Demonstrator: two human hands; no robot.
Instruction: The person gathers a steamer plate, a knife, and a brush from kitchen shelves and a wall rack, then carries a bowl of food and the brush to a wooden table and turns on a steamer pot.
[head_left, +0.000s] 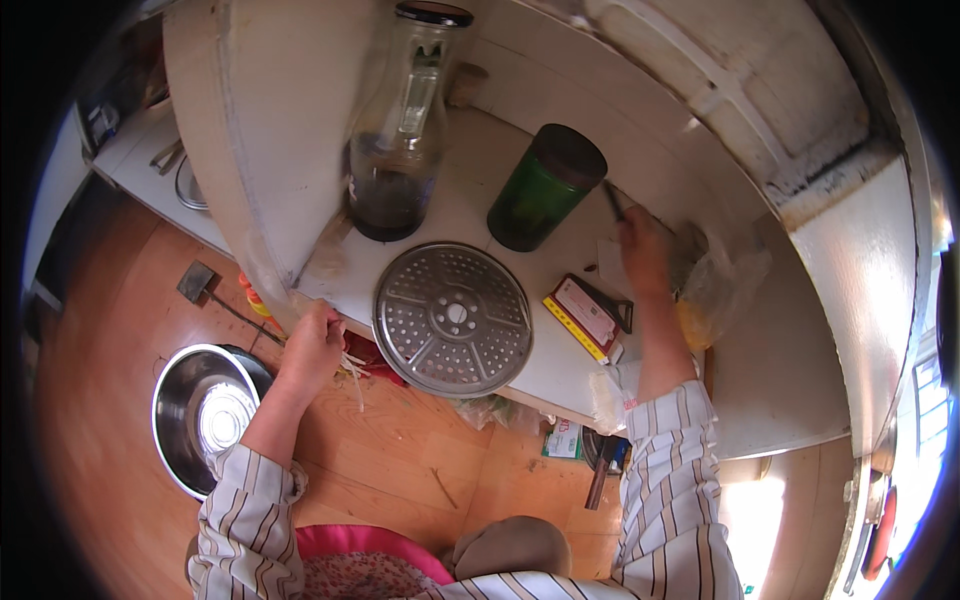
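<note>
My left hand (313, 346), its fingers curled, is at the front edge of the white cabinet shelf (551, 375). White strands (352, 369) hang just beside it; whether the fingers grip them is unclear. Deeper in the cabinet, my blurred right hand (646, 251) holds a slim dark object (613, 199). A round perforated metal steamer plate (424, 330) lies between my hands, overhanging the shelf edge. Behind it stand a tall glass jug (394, 176) with dark contents and a green jar (536, 199) with a dark lid. A red-and-yellow box (585, 315) lies near my right forearm.
A shiny metal basin (206, 420) is on the wood-look floor at left. Clear plastic bags (724, 285) hang or lie right of my right hand. Under the shelf are more bags (499, 412) and a dark-handled item (598, 480). An open cabinet door (262, 127) rises at left.
</note>
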